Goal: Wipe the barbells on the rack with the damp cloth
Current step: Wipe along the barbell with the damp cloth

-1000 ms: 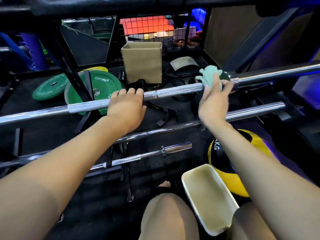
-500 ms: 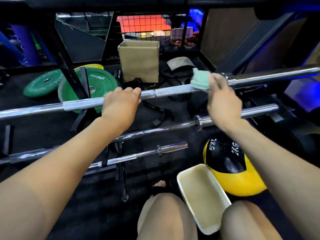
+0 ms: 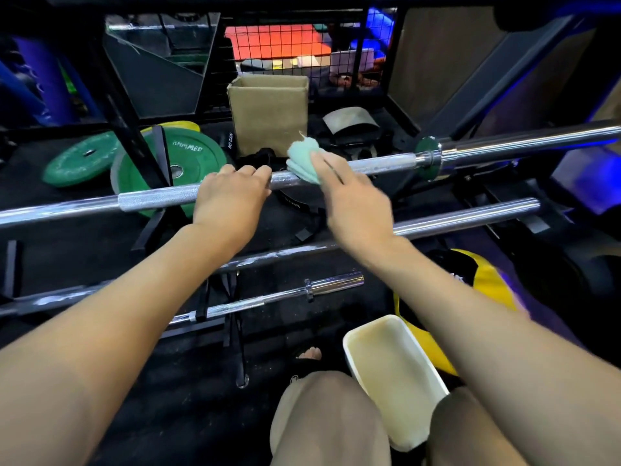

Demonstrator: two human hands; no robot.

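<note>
A dim gym rack (image 3: pixel 144 156) — top barbell (image 3: pixel 379 164) crossing it. Left hand (image 3: pixel 230 200) grips the bar; right hand (image 3: pixel 353 203), at 3 o'clock, pinches the green cloth (image 3: pixel 302 159) against it.

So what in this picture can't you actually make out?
- Top barbell: both ends cut off by the head view's left and right edges.
- Left hand: fingers curl over the bar, tips hidden behind it.
- Right hand: motion-blurred; its grip on the green cloth is unclear.
- Yellow and black ball: lettering hidden by the right forearm.
- Green plate: print partly blocked by a rack post.
</note>
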